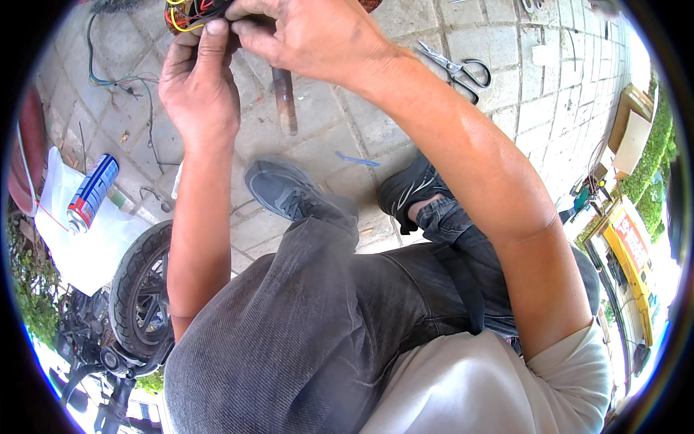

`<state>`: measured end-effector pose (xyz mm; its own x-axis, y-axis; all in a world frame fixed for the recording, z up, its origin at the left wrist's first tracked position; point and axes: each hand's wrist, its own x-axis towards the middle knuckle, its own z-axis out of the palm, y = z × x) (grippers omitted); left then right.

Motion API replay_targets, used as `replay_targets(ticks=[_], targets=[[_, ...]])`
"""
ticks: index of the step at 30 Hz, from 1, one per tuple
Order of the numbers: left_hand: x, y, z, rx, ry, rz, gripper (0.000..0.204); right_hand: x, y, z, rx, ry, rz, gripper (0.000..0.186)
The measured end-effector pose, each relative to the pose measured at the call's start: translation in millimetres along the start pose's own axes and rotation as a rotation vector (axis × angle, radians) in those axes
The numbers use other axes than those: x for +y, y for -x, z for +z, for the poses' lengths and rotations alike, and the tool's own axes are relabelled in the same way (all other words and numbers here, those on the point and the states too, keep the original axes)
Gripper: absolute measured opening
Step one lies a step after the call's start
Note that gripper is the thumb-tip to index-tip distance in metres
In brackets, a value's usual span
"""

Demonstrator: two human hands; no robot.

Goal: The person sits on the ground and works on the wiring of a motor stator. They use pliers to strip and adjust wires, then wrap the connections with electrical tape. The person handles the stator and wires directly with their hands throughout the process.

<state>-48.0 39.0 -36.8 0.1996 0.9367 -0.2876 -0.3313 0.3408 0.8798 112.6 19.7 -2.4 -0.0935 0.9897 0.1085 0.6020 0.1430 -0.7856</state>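
At the upper edge, my left hand (199,87) and my right hand (311,36) meet over a round part with orange-brown copper windings (172,23), mostly cut off or covered. Yellow, red and black wires (189,16) bunch up there. The left thumb and fingers pinch together at the wires. Close beside them, the right thumb and forefinger are closed on the dark wires; the exact strand is hidden. Below the right fingers a rusty metal shaft (285,105) sticks out toward me.
Black-handled scissors (455,69) lie on grey paving to the right. A blue plastic strip (357,158) is between my shoes. On the left are loose thin wires (108,81), a blue spray can (94,192) on a white plastic bag (65,249), and a two-wheeler's tyre (130,289).
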Motion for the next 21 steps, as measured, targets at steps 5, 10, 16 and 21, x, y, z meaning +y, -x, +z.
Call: replay_targets(ticks=[5, 10, 16, 21], targets=[[8, 6, 10, 0.054, 0.143, -0.062, 0.020, 1, 3, 5, 0.025, 0.087, -0.033, 0.021], [9, 8, 14, 0.009, 0.102, -0.078, 0.024, 1, 13, 10, 0.159, 0.100, -0.135, 0.025], [10, 7, 13, 0.060, 0.135, -0.092, 0.018, 0, 18, 4, 0.035, 0.056, -0.063, 0.027], [4, 7, 9, 0.071, -0.238, 0.074, 0.022, -2, 10, 3, 0.071, 0.001, 0.038, 0.028]])
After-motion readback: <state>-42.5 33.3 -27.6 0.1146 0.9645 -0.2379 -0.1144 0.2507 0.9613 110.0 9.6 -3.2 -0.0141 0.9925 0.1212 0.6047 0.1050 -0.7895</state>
